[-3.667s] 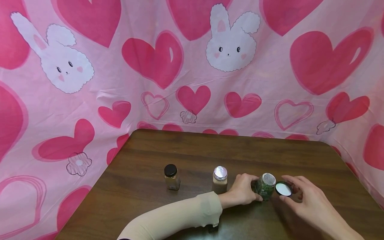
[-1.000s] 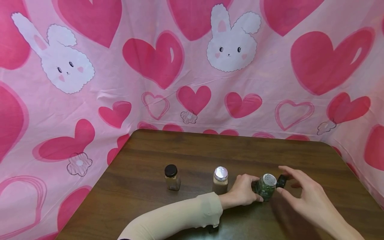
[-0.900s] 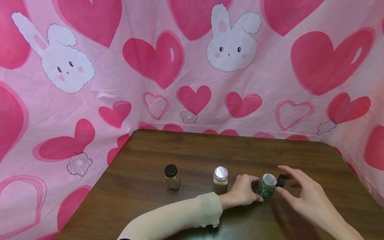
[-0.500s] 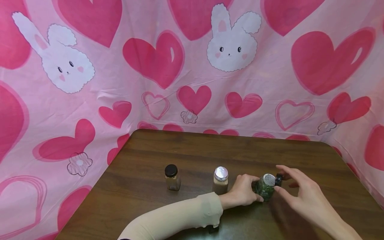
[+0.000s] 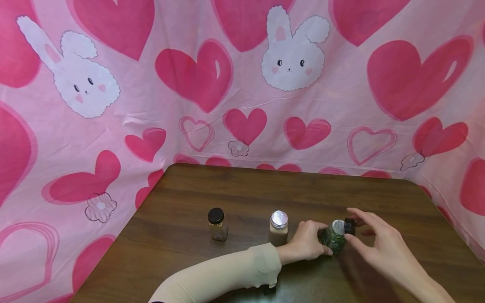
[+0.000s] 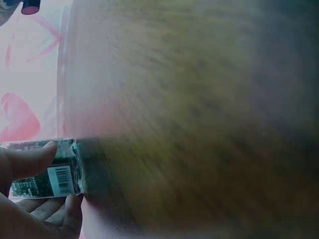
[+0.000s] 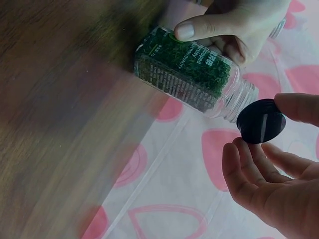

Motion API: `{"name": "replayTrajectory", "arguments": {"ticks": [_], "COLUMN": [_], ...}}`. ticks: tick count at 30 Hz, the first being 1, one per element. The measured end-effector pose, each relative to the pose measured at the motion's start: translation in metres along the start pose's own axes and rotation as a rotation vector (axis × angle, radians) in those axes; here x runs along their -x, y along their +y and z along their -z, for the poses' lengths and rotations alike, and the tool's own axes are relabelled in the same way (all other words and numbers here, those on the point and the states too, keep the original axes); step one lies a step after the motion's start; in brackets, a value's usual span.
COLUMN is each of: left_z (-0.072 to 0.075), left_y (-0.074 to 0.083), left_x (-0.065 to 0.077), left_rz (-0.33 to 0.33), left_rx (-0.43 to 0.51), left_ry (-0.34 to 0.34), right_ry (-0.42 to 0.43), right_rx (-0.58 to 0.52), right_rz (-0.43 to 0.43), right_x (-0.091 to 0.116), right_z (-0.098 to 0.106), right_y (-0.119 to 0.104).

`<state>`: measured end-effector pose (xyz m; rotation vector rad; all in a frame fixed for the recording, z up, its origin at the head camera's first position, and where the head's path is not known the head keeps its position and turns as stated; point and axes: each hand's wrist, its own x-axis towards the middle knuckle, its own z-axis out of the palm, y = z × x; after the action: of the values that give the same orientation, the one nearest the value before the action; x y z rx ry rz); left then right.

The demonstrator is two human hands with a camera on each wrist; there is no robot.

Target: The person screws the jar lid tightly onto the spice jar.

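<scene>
On the right part of the table a parsley jar [image 5: 333, 237] with green flakes stands upright, its perforated silver-white top uncovered. My left hand [image 5: 305, 240] grips its side; the left wrist view shows thumb and fingers around the jar by its barcode label. My right hand [image 5: 386, 242] pinches a black lid [image 5: 350, 226] between thumb and fingers. In the right wrist view the lid [image 7: 261, 121] is tilted at the jar's glass mouth, covering only its side in the head view. Whether they touch, I cannot tell.
Left of my left hand stands a jar of beige powder [image 5: 278, 229] with a shiny silver top. Farther left is a black-capped spice jar [image 5: 217, 224]. A small dark object [image 5: 270, 289] shows partly under my left sleeve [image 5: 227, 269]. Heart-patterned cloth [image 5: 242, 84] surrounds the wooden table [image 5: 227, 185].
My right hand has turned the black lid, whose white inside showed earlier, and moved it left up to the jar's mouth. My left hand and the parsley jar have stayed put.
</scene>
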<state>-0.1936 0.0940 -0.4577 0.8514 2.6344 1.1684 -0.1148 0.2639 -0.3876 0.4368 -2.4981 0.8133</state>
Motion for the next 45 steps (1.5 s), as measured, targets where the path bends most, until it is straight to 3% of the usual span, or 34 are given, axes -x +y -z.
{"name": "replayTrajectory", "arguments": {"ticks": [11,45], "left_z": [0.0028,0.0007], "left_y": [0.0005,0.0001], "left_x": [0.0,0.0005], "left_rz": [-0.031,-0.015], "left_rx": [0.004,-0.002], "left_ry": [-0.01,-0.01], "right_ry": [-0.004,-0.033], "right_rx": [-0.015,0.04], "right_rz": [0.011,-0.005], "right_x": [-0.0035,-0.0085], "right_z": [-0.0017,-0.0093], "right_y": [0.0027,0.0048]}}
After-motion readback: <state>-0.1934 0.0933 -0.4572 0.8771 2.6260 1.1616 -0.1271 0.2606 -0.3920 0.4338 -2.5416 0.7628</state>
